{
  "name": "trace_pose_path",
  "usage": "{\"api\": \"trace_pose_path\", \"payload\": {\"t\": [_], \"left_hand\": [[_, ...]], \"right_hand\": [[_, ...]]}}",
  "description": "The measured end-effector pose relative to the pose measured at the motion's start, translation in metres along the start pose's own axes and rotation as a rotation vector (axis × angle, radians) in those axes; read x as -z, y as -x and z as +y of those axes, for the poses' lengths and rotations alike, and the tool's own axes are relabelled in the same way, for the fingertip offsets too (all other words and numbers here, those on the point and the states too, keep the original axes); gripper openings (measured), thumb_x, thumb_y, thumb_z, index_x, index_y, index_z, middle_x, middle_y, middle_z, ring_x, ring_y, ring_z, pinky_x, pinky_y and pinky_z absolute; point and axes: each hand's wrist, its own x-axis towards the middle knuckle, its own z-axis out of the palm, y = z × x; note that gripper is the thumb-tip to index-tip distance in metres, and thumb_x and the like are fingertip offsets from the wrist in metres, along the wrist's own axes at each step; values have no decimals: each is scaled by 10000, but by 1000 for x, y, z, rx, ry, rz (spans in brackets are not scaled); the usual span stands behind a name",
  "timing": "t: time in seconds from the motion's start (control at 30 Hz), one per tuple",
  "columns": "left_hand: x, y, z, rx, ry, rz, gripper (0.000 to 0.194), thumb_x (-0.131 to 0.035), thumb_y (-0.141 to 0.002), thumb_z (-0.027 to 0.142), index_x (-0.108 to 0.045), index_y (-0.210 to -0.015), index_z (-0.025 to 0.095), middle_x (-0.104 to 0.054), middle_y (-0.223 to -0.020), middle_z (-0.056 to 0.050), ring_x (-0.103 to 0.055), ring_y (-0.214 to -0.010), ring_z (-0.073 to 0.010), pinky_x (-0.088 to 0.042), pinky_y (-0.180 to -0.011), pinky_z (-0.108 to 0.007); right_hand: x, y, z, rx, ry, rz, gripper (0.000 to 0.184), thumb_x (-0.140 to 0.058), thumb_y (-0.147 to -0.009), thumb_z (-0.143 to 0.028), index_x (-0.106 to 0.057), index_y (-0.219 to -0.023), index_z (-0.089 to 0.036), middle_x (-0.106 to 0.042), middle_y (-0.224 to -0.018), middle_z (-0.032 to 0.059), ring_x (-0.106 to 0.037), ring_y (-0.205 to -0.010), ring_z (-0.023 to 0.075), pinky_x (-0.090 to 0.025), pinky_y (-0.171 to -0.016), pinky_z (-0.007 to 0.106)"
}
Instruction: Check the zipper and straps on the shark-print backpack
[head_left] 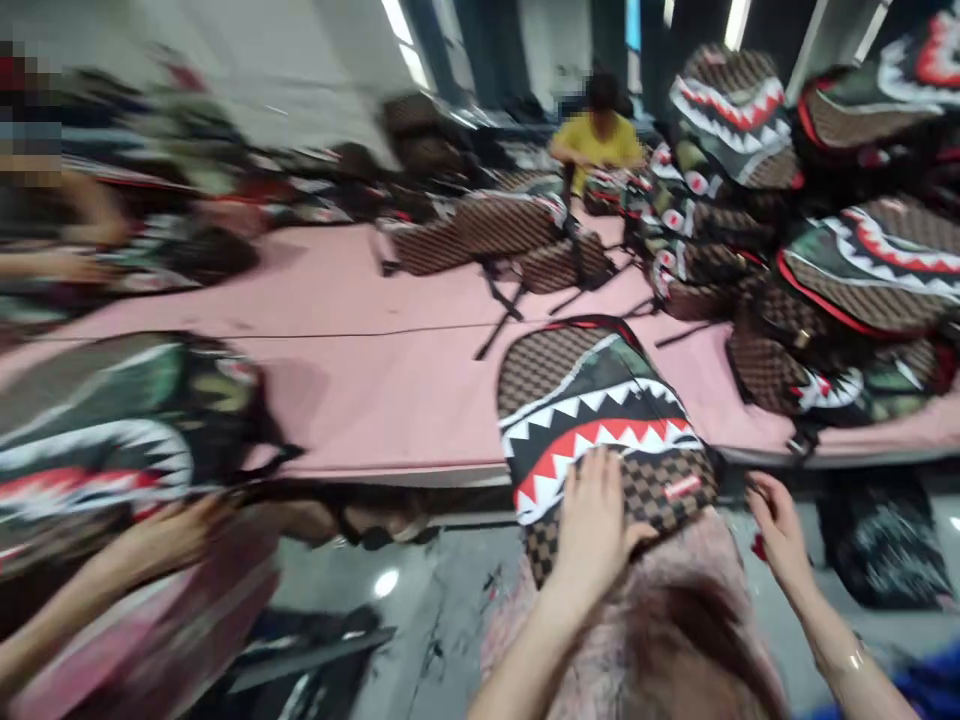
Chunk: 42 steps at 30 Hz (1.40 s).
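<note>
A brown checkered backpack [536, 375] with a shark-mouth print in red, white, black and green lies tilted over the near table edge, its lower end above my lap. My left hand [596, 515] rests flat on its lower front, fingers stretched out, thumb to the side. Off the bag's right side is my right hand [780, 530], apart from the print, with its fingers pinched. A small dark bit shows at the fingertips and a red bit below them; what it holds cannot be made out.
The pink table [375, 390] runs across in front. Stacked similar backpacks [877, 260] stand at right; more bags [480, 230] with loose straps lie farther back. At left, a co-worker's hand [176, 530] touches another shark-print backpack [90, 440]. A person in yellow [600, 145] sits at the far end.
</note>
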Motion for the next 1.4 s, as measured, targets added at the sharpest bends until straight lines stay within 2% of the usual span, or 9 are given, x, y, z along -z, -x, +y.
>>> {"api": "trace_pose_path", "payload": {"t": [0.07,0.1,0.2,0.3,0.43,0.63,1.03,1.4], "left_hand": [[-24,5,-16,-76,-9,11,707,-526,-776,556,-457,-1257,43,-394,-1325,-214,-343,-1247,-346,-258,-1019,-565],[-32,7,-23,-110,-11,21,677,-463,-813,562,-452,-1267,59,-381,-1339,-201,-331,-1259,-334,-234,-1027,-568],[-42,15,-34,-196,-23,44,688,-389,-843,579,-385,-1326,90,-323,-1380,-186,-272,-1296,-318,-139,-1049,-572],[-39,18,-33,-226,-14,53,721,-404,-832,585,-338,-1353,90,-297,-1395,-182,-238,-1310,-317,-85,-1060,-561],[-36,17,-30,-221,3,54,679,-400,-847,541,-327,-1357,99,-297,-1400,-170,-235,-1314,-305,-59,-1065,-547],[-37,16,-29,-226,-32,84,667,-372,-859,544,-353,-1336,79,-307,-1397,-162,-265,-1300,-298,-50,-1070,-529],[-37,17,-29,-191,21,71,660,-414,-847,520,-335,-1348,99,-331,-1384,-161,-270,-1300,-297,-90,-1057,-545],[-39,17,-31,-167,58,89,656,-465,-825,508,-358,-1331,105,-355,-1365,-176,-319,-1272,-313,-109,-1043,-542]], "right_hand": [[2,-3,6,-92,47,18,284,-481,-872,-380,-573,-1063,-190,-575,-905,78,-548,-821,205,-461,-770,352],[3,-9,9,-93,53,6,276,-509,-849,-372,-577,-1039,-184,-572,-914,73,-544,-833,199,-456,-774,343],[8,-29,8,59,48,-82,206,-519,-849,-296,-580,-999,-169,-557,-949,83,-522,-887,196,-429,-768,335],[20,-42,4,200,102,-188,133,-514,-871,-232,-582,-972,-178,-559,-909,65,-511,-882,188,-398,-774,341],[34,-50,2,280,185,-327,132,-514,-882,-215,-573,-995,-179,-551,-926,62,-498,-899,188,-379,-799,356],[33,-64,-2,360,208,-448,173,-517,-883,-196,-550,-1052,-185,-553,-963,64,-493,-934,183,-386,-828,346],[25,-86,-12,496,264,-570,175,-482,-905,-279,-552,-1008,-156,-552,-915,77,-498,-872,184,-402,-765,328],[23,-90,-13,490,294,-608,143,-500,-896,-244,-552,-1001,-162,-562,-920,75,-506,-874,183,-407,-753,325]]}}
